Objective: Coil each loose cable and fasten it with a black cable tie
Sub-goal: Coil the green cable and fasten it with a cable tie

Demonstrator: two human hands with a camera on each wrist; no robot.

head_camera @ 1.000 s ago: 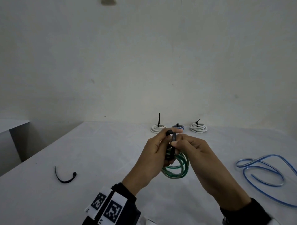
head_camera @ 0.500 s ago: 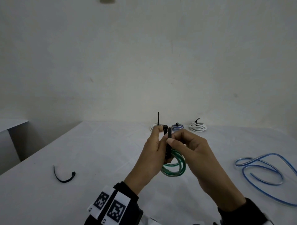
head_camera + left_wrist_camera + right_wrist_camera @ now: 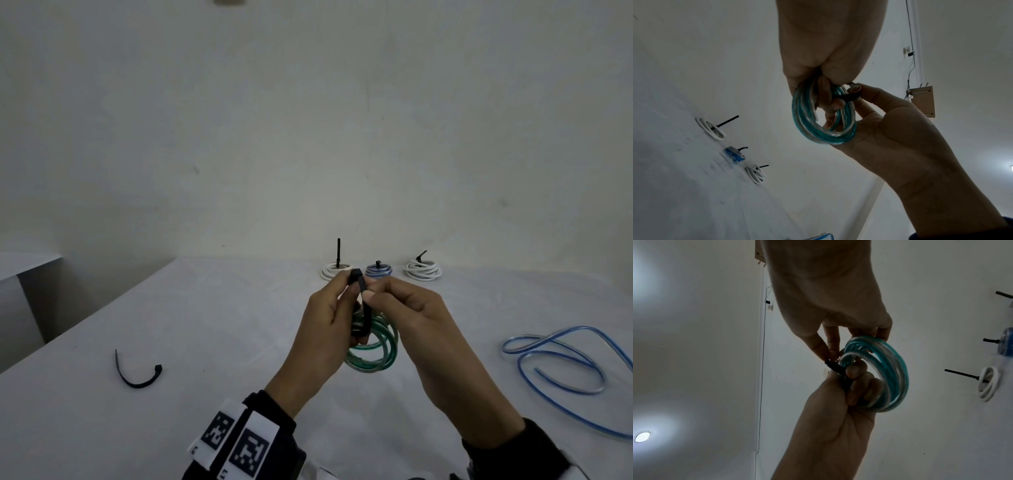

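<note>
A green-and-clear cable coil [image 3: 376, 349] hangs above the table between both hands. A black cable tie [image 3: 363, 308] loops around the coil's top, with its head sticking up. My left hand [image 3: 346, 284] grips the coil and pinches the tie's head end. My right hand [image 3: 368, 296] pinches the tie strap from the right. In the left wrist view, the coil [image 3: 824, 116] hangs from my fingers with the tie [image 3: 846, 97] across it. The right wrist view shows the coil [image 3: 885, 369] and tie [image 3: 835, 367] between both hands.
A spare black cable tie [image 3: 137, 373] lies on the white table [image 3: 212, 325] at the left. A loose blue cable [image 3: 565, 363] sprawls at the right. Three tied coils stand at the back: white [image 3: 334, 271], blue [image 3: 378, 270], white [image 3: 423, 270].
Both hands have risen slightly with the green coil, and my right fingers have shifted on the tie strap. Nothing on the table has moved.
</note>
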